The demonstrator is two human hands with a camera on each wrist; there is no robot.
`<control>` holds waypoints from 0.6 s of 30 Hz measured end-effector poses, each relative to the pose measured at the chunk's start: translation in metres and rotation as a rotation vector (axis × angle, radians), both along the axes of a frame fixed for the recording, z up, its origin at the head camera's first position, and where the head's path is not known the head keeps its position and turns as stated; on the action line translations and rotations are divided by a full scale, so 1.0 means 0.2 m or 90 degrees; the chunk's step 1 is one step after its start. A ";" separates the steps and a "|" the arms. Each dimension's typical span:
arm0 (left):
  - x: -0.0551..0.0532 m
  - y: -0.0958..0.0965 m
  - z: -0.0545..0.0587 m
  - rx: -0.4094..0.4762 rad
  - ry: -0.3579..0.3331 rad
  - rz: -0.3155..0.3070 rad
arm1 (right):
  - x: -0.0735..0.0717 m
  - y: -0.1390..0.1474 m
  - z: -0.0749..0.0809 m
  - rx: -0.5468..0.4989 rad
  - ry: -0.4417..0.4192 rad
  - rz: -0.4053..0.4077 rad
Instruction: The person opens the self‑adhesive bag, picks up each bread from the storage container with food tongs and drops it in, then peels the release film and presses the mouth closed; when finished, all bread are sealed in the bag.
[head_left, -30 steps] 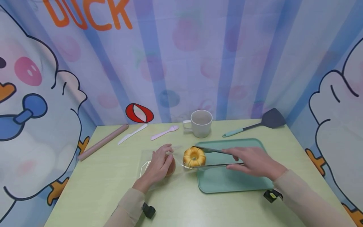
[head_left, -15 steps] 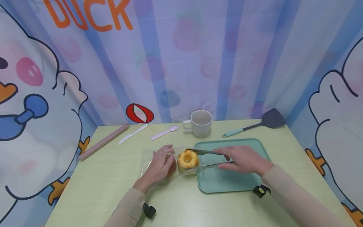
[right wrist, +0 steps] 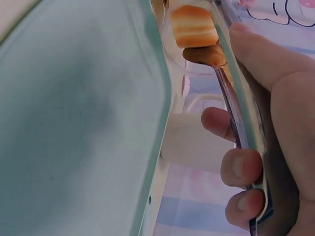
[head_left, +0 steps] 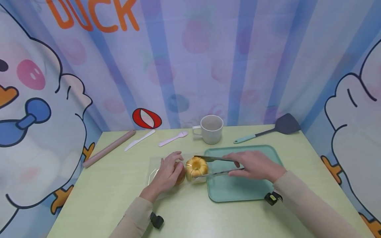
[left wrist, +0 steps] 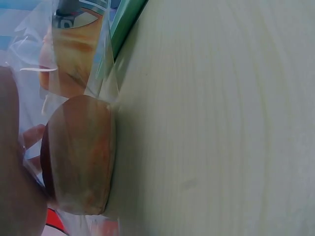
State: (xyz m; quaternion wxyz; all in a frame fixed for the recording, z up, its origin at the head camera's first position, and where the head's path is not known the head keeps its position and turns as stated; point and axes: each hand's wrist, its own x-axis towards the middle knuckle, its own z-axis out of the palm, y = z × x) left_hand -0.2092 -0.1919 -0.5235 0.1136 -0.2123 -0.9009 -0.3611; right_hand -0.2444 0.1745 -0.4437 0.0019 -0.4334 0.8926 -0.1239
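Note:
In the head view my left hand (head_left: 166, 175) holds a clear plastic bag (head_left: 153, 162), its fingers curled over a brown bun (head_left: 180, 178) inside. The left wrist view shows that bun (left wrist: 81, 157) from the side under the film. My right hand (head_left: 256, 167) grips metal tongs (head_left: 218, 159), one arm on each side of a golden, ridged, pumpkin-shaped bread (head_left: 197, 167). This bread is just right of the brown bun, with the bag's film around it. In the right wrist view, thumb and fingers wrap the tongs (right wrist: 236, 113), whose spoon-like tip meets the bread (right wrist: 194, 29).
A green tray (head_left: 244, 195) lies under the right hand, its left edge close to the bread. Along the back are a rolling pin (head_left: 108, 149), a plastic knife (head_left: 139, 140), a pink spork (head_left: 173, 139), a mug (head_left: 211, 130) and a turner (head_left: 268, 130).
My right hand has moved left, bringing the tongs and pumpkin-shaped bread off the tray's edge and deeper into the bag, beside the brown bun. The left hand has barely moved.

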 end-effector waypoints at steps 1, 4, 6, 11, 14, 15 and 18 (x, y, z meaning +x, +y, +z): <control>0.00 0.00 0.00 -0.002 -0.002 -0.001 | 0.00 0.00 0.00 -0.005 -0.007 0.004; 0.00 0.00 0.00 -0.002 -0.007 -0.004 | -0.01 -0.01 0.00 -0.021 -0.030 0.005; 0.00 0.00 0.01 0.000 -0.011 -0.004 | -0.01 -0.01 0.00 -0.026 -0.041 -0.002; 0.01 0.00 0.01 -0.003 -0.019 -0.006 | -0.02 -0.01 0.00 -0.018 -0.049 -0.011; 0.01 -0.01 0.00 -0.007 -0.021 -0.004 | -0.02 -0.01 -0.01 -0.008 -0.054 -0.013; 0.01 -0.01 0.00 -0.007 -0.019 -0.003 | -0.02 -0.01 -0.01 -0.005 -0.058 -0.013; 0.00 0.00 0.00 -0.008 -0.010 -0.005 | -0.01 0.00 -0.02 0.006 -0.062 -0.017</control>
